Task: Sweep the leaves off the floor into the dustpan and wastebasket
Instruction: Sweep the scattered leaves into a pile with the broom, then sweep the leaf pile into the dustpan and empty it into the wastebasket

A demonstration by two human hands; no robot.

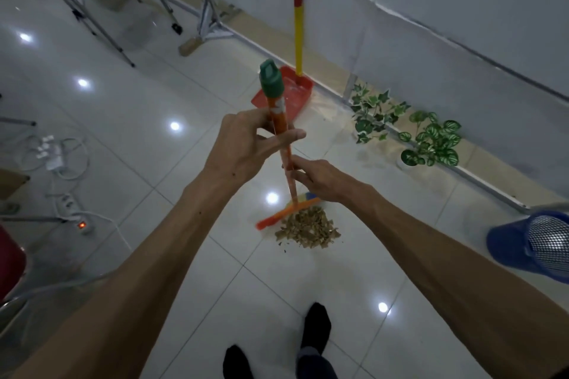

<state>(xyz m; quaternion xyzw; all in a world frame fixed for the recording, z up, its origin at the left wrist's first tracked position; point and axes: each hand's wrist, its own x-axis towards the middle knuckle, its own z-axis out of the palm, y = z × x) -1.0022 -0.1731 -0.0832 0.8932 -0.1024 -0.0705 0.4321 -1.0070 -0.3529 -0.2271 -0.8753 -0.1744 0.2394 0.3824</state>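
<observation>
Both forearms outstretched, left hand (243, 144) gripping broom handle (278, 120) high, right hand (320, 178) gripping lower, leaves (308, 228) below

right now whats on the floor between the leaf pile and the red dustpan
In the head view, only bare white tile lies on the floor between the leaf pile and the red dustpan. The broom head borders the pile's near-left edge, and both hands overlap that stretch.

Leaves (308, 227) beside broom head (288, 212) — dustpan (283, 92) beyond, wastebasket (532, 243) right.

No text, brand or number can be read anywhere. The broom handle (278, 120) bears white marks, too blurred to make out
</observation>
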